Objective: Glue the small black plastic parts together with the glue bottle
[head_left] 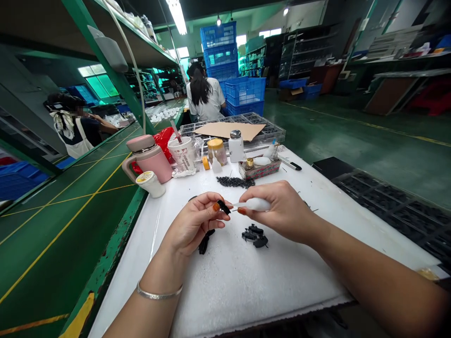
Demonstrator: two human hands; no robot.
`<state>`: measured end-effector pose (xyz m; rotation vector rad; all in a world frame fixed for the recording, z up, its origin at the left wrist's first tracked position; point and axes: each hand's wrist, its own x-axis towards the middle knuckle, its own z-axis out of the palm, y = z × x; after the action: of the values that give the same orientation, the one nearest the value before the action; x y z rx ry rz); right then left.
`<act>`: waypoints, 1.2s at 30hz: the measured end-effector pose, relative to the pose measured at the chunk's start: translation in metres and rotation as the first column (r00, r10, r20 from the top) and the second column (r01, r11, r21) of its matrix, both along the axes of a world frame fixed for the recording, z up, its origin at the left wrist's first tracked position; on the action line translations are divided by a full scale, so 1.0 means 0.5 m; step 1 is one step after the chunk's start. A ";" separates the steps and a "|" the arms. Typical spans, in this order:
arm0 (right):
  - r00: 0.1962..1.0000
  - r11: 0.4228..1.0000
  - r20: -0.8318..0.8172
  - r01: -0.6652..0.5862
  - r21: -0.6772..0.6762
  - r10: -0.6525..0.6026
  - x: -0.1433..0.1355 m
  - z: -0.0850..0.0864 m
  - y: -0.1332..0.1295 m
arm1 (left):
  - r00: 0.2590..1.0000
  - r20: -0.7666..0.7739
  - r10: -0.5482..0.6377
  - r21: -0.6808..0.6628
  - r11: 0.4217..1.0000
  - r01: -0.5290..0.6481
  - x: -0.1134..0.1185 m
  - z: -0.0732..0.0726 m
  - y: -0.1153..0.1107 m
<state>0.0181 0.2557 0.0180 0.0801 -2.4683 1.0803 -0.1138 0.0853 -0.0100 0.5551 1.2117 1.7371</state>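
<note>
My left hand (202, 218) pinches a small black plastic part (224, 207) between thumb and fingers above the white work surface (225, 291). In my right hand (282, 206) is a white squeeze bottle (259, 204), its thin nozzle pointing left at the black part; whether the tip touches it I cannot tell. Below my right hand lies a small group of black parts (254, 235). More black pieces (206, 241) rest beside my left wrist, partly covered by the hand. Beyond both hands is a heap of tiny black pieces (235, 182).
A pink mug (153, 159), a plastic cup (182, 155), a tilted white tub (151, 184), a white pump bottle (236, 146) and a small box of bottles (260, 169) line the far side. Black trays (387, 206) stand right. A green conveyor (70, 211) runs left. Two people sit farther off.
</note>
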 end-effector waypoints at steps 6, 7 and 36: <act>0.998 1.000 -0.057 -0.008 -0.017 0.007 -0.002 -0.002 -0.013 | 0.999 -0.050 0.010 -0.030 0.999 -0.012 0.003 -0.001 0.005; 0.998 1.000 -0.057 -0.005 -0.023 0.004 -0.002 -0.003 -0.014 | 0.998 -0.057 0.013 -0.032 0.999 -0.015 0.004 -0.001 0.005; 0.997 0.996 -0.055 0.055 0.075 -0.051 -0.019 -0.032 -0.034 | 0.956 -0.272 0.107 -0.048 0.991 -0.125 0.028 -0.007 0.020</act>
<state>0.0087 0.2389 0.0018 0.0654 -2.4496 0.9498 -0.0996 0.0954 -0.0134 0.7109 1.5121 1.7533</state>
